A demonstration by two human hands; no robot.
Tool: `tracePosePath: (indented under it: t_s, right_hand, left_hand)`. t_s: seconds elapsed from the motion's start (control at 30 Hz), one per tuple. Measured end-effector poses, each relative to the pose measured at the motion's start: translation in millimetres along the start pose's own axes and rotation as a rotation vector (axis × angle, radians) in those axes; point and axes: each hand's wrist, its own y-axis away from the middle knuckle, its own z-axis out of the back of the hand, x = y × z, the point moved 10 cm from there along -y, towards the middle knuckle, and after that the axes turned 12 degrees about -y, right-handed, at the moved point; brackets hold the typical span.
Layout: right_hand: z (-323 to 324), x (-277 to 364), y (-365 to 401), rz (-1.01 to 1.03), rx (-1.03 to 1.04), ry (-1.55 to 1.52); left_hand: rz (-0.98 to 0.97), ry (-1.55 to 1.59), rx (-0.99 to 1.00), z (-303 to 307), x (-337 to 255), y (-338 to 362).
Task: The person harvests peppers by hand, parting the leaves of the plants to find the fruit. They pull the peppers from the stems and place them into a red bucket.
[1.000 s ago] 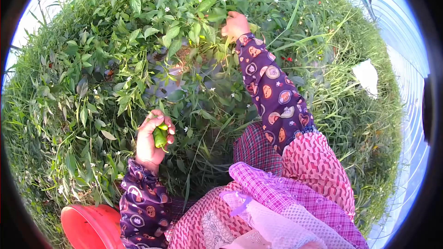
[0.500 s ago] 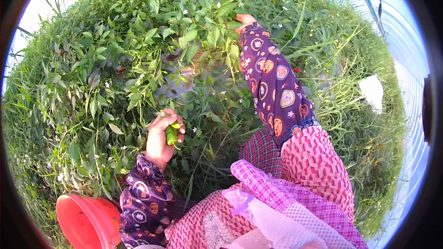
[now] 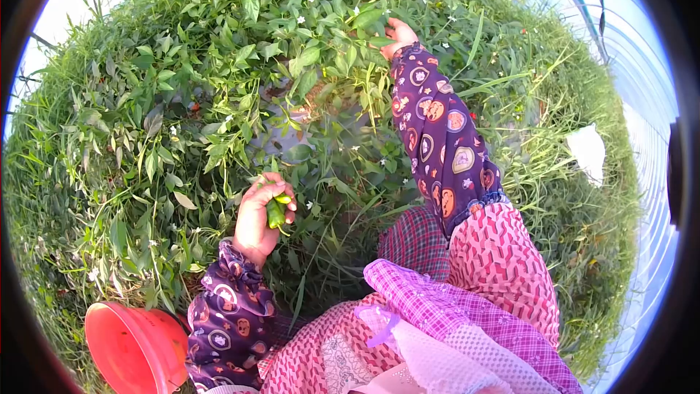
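Note:
My left hand (image 3: 260,215) is closed around several green chili peppers (image 3: 276,213), their shiny sides and a thin stem showing between the fingers. It hangs in front of the pepper plants, near the lower middle of the view. Farther out, my right hand (image 3: 399,38) reaches into the top of a pepper plant (image 3: 310,55). Its fingers are stretched out and apart among the leaves, and a broad leaf (image 3: 368,18) lies right beside them. Foliage partly hides the fingertips. Small white flowers dot the plants around this hand.
A red bucket (image 3: 131,350) stands tilted at the lower left, beside my left sleeve. White scrap material (image 3: 587,155) lies on the grass at right. Dark ground sheet (image 3: 281,138) shows between plants. Greenhouse hoops and plastic film (image 3: 620,44) curve along the right.
My right hand has shifted slightly to the right, and its fingers show more clearly beside the leaves. My left hand still holds the green chili peppers, nearly in the same place.

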Motion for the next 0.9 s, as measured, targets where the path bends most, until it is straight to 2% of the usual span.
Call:
tracePosePath:
  t_s: [0.03,0.07,0.17,0.2,0.3,0.33,0.4,0.43,0.53,0.57,0.6,0.67,0.7,0.73,0.8,0.83,0.87,0.9]
  right_hand:
    - [-14.5,-4.6,5.3,-0.062,0.132,-0.055]
    - [-14.0,-6.7,-1.9,-0.062,0.132,-0.056]
    - [-17.9,-30.1,-23.6,-0.231,0.073,-0.480]
    - [-17.6,-33.1,-27.1,-0.235,0.077,-0.479]
    - [-0.8,-29.8,-46.2,-0.039,-0.028,-0.604]
    - [2.8,-29.9,-52.0,-0.043,-0.029,-0.604]
    - [-10.1,-25.9,-53.3,-0.114,0.212,-0.263]
    - [2.1,-25.4,-57.2,-0.072,0.128,-0.208]
    - [7.2,-5.5,-46.2,0.035,0.055,-0.224]
    - [3.0,10.4,-11.3,0.163,0.006,-0.114]
    - [4.5,15.3,-4.2,0.164,0.006,-0.113]
    - [2.1,15.8,3.8,-0.005,0.149,-0.367]
    - [6.5,20.8,22.0,-0.003,0.229,-0.427]
    - [20.1,15.5,36.3,-0.100,0.268,-0.490]
    - [56.4,16.7,89.1,-0.061,0.193,-0.479]
    - [82.0,10.4,79.0,-0.201,0.411,-0.473]
    - [102.4,9.4,93.6,-0.205,0.400,-0.532]
    - [127.1,7.9,121.9,-0.083,0.180,-0.527]
  left_hand:
    - [-0.002,-0.002,0.000,1.0,0.7,-0.7]
    - [0.003,-0.004,-0.001,1.3,2.1,-1.2]
    - [0.004,-0.009,-0.005,-0.9,2.5,-1.2]
    - [0.001,-0.012,-0.010,-1.2,1.8,-1.2]
    - [-0.010,0.038,-0.014,0.6,1.4,-1.0]
    - [-0.009,0.037,-0.018,2.4,1.8,-1.3]
    - [-0.018,0.036,-0.016,3.7,2.6,-2.6]
    - [-0.013,0.037,-0.013,3.7,3.4,-3.0]
    - [-0.010,0.034,-0.008,2.1,3.8,-4.4]
    - [-0.010,0.030,-0.009,1.9,3.9,-4.6]
    - [-0.010,0.025,-0.010,1.2,4.0,-4.3]
    - [-0.015,0.010,0.007,-1.3,2.7,-2.9]
    - [-0.025,-0.004,0.021,-2.9,0.5,-2.8]
    - [-0.024,-0.003,0.025,-2.4,-0.3,-2.8]
    - [-0.022,0.003,0.012,0.0,0.5,-1.3]
    - [-0.019,0.006,0.008,1.5,1.4,-1.0]
    - [-0.011,0.005,0.013,2.5,3.1,-1.1]
    - [-0.004,-0.004,0.003,4.6,5.2,-1.3]
